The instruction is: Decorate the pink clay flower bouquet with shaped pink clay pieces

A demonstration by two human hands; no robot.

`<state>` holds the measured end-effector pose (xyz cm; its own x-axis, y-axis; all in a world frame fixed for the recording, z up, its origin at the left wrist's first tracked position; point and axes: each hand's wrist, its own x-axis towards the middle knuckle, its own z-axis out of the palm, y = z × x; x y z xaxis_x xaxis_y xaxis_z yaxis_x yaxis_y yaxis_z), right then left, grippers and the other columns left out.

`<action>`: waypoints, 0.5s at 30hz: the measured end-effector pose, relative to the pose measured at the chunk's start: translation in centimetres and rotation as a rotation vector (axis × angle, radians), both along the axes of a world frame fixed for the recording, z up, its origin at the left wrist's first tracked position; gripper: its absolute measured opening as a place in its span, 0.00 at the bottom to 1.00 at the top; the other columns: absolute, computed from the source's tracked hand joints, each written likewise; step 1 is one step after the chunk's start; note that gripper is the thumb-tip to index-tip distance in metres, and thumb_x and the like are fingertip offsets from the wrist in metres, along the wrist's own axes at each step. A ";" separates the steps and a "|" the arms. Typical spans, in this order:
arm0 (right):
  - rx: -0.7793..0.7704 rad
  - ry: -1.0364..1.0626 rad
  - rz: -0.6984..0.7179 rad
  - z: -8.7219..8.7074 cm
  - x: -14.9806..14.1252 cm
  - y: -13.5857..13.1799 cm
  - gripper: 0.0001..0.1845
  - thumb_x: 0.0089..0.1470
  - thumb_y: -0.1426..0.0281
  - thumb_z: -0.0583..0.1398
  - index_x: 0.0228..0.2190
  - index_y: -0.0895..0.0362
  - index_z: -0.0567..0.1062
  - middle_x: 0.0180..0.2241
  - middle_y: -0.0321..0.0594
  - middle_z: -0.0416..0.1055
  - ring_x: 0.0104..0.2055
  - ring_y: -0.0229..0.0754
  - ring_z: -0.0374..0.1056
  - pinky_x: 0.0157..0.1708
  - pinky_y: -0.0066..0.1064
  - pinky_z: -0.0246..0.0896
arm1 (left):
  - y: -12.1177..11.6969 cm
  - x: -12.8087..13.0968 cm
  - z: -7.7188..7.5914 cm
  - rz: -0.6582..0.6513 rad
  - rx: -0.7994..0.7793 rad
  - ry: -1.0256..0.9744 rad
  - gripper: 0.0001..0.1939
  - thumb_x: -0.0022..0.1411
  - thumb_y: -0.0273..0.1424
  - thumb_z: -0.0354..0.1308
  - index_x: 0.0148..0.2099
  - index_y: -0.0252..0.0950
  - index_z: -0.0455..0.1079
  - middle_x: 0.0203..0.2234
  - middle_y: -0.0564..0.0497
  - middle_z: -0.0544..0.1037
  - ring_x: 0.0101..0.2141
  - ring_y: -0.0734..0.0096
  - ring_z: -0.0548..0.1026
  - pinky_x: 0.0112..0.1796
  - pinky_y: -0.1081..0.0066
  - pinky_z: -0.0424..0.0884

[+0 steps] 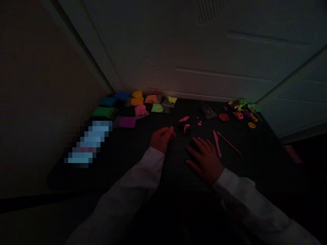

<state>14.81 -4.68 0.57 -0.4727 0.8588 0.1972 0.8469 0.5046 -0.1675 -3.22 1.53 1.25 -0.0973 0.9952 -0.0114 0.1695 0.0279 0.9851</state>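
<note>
Pink, streaked, clay-like strip [184, 119] lies on the black, fine-lined surface [127, 149] beyond both hands; pink-and-dark lump [187, 129] just nearer, 1 small pink crumb [199, 123] to the right. Left hand [162, 139]: grip curled, thumb against fingers; cannot tell whether anything is pinched inside. Right hand [205, 158]: grip slack, palm down, fingers spread, no hold seen; underside hidden. Shaping likely wants light, even pressure; such stuff probably dents easily. Flat pink plastic knife [217, 143] and thin pink rod [229, 143] lie right of the right hand, handy for clean edges. Dim light: judge joins by touch too.
</note>
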 end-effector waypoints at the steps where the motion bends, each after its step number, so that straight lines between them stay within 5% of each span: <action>1: 0.010 0.031 -0.006 0.0 0.0 0.3 0.20 0.51 0.59 0.51 0.44 0.53 0.68 0.53 0.46 0.57 0.56 0.51 0.48 0.52 0.50 0.41 | 0.0 0.0 0.0 -0.002 0.003 -0.002 0.16 0.52 0.38 0.50 0.19 0.34 0.66 0.15 0.54 0.68 0.20 0.78 0.64 0.23 0.75 0.59; 7: 0.031 0.156 0.020 -0.1 -0.5 1.3 0.10 0.51 0.66 0.54 0.33 0.54 0.73 0.42 0.42 0.67 0.47 0.44 0.58 0.47 0.41 0.52 | -0.1 0.1 0.1 0.031 0.000 -0.034 0.15 0.52 0.37 0.50 0.18 0.34 0.66 0.15 0.54 0.68 0.19 0.78 0.63 0.22 0.75 0.59; 15: 0.010 0.165 0.063 -0.1 -0.1 0.5 0.14 0.50 0.63 0.54 0.37 0.56 0.71 0.40 0.43 0.68 0.46 0.44 0.60 0.44 0.40 0.54 | -0.1 0.2 0.1 0.032 0.007 -0.050 0.15 0.51 0.38 0.50 0.19 0.34 0.66 0.15 0.54 0.68 0.20 0.78 0.64 0.23 0.75 0.60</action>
